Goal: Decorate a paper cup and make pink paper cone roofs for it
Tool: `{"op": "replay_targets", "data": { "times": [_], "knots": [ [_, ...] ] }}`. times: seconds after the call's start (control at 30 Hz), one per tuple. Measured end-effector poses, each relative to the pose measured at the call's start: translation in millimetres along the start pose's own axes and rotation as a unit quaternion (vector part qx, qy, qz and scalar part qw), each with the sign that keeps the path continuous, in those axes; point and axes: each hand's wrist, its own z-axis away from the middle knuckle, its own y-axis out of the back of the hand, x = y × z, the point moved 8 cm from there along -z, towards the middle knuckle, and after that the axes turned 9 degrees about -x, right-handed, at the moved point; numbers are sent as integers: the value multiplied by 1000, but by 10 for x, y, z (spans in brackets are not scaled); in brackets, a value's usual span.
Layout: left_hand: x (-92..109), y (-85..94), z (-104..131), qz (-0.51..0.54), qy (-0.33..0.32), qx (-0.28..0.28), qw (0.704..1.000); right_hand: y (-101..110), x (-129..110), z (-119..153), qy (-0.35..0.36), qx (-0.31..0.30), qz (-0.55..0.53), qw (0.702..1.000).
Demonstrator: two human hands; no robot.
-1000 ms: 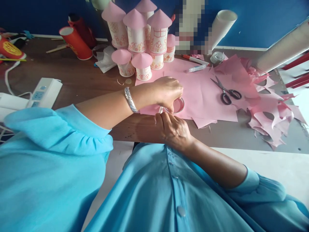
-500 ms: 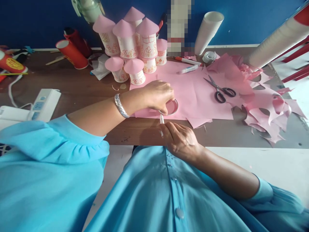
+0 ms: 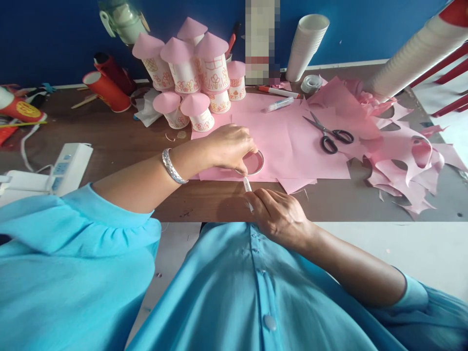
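Note:
My left hand (image 3: 230,146) presses a round, see-through ring or lid (image 3: 263,163) down on the pink paper (image 3: 310,158), thumb and fingers closed on its rim. Part of the ring is hidden beneath that hand. In my right hand (image 3: 281,212) is a white pen (image 3: 247,184), its tip at the ring's near edge, close to the left thumb. Whether the tip leaves a line is too small to tell. Black-handled scissors (image 3: 331,133) lie partly open on the paper, to the right of both hands.
Behind my left hand stand decorated paper-cup towers (image 3: 190,68) with pink cone roofs. Pink offcuts (image 3: 402,170) are heaped at right. Stacked white cups (image 3: 307,48), a tape roll (image 3: 311,84) and markers (image 3: 280,92) sit toward the back. A power strip (image 3: 71,168) lies at left.
The pen tip has shifted slightly right along the ring's near edge, together with my right hand. My left hand keeps its hold on the ring. The whole view has shifted a little.

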Motion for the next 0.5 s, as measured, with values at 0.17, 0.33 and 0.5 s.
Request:
{"op": "replay_targets", "data": {
  "times": [0.17, 0.33, 0.5],
  "knots": [
    [15, 11, 1, -4, -6, -1, 1000, 29, 55, 53, -2, -1, -1, 1000],
    [1, 7, -8, -5, 9, -2, 1000, 51, 126, 128, -2, 0, -28, 1000],
    [-18, -21, -12, 2, 3, 2, 1000, 76, 195, 174, -5, 4, -25, 1000]
  ]
}}
